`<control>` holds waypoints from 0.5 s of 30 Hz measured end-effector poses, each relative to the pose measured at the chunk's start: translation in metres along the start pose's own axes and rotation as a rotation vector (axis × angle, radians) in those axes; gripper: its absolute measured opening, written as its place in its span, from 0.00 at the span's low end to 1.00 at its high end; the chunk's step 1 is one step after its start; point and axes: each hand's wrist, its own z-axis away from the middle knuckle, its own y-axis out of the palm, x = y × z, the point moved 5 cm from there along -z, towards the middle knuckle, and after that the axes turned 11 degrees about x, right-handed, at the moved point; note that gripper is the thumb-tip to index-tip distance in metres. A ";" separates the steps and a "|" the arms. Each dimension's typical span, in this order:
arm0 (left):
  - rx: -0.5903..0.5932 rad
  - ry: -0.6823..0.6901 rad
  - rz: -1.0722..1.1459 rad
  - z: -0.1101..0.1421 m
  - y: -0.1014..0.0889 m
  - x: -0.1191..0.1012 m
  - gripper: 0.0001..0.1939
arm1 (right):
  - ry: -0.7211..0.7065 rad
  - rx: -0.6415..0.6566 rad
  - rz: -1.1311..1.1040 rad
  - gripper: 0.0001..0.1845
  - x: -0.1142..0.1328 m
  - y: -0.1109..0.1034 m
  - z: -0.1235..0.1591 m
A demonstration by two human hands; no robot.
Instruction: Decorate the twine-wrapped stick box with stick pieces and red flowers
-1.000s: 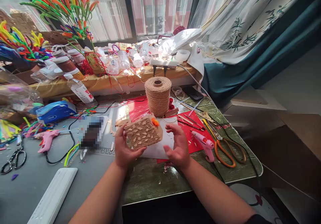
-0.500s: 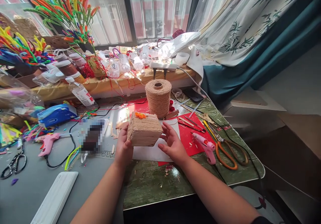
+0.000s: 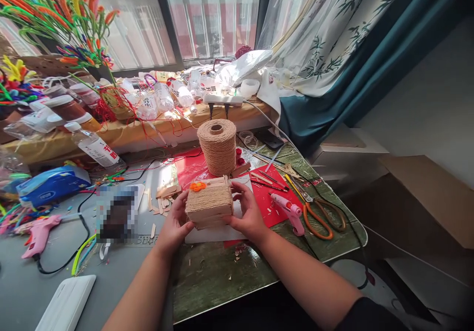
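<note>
At the near edge of your workspace, a white bar-shaped device [image 3: 66, 304] lies on the grey surface to your left, and small wood scraps [image 3: 237, 258] lie on the green tabletop [image 3: 207, 294] in front of you. Your left hand [image 3: 173, 227] grips the left side of the twine-covered box [image 3: 208, 203], thumb at the lower corner. Your right hand [image 3: 250, 216] grips the opposite side, thumb along the lower front edge, fingers curved around the far corner. The box sits between both palms, over the white paper [image 3: 211, 235]; whether its base touches the paper cannot be told. An orange decoration [image 3: 197, 186] is located at the far left of its upper face. To your right, note the pink glue gun [image 3: 289, 210] with its nozzle over the red sheet [image 3: 263, 213], and, just beside it, the scissors with orange handles [image 3: 314, 228]. To your left, a second pink glue gun [image 3: 41, 234] lies on the grey surface; thin wood pieces [image 3: 165, 197] lie nearer the box. Directly beyond the box stands the twine spool [image 3: 217, 150], upright. Behind it, a white power strip [image 3: 223, 100] rests at the ledge edge with two plugs inserted. The barred window [image 3: 217, 20] is farthest.
</note>
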 end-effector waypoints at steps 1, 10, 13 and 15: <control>-0.006 -0.010 -0.020 0.002 -0.002 0.001 0.53 | -0.005 -0.002 0.044 0.47 0.002 -0.001 0.001; -0.001 -0.068 -0.171 0.012 -0.024 0.014 0.53 | -0.066 0.070 0.189 0.47 0.019 -0.004 0.001; 0.045 -0.090 -0.233 0.012 -0.023 0.015 0.49 | -0.103 0.067 0.236 0.48 0.024 -0.006 0.001; 0.062 -0.102 -0.246 0.011 -0.020 0.015 0.48 | -0.134 0.080 0.264 0.48 0.028 -0.006 0.001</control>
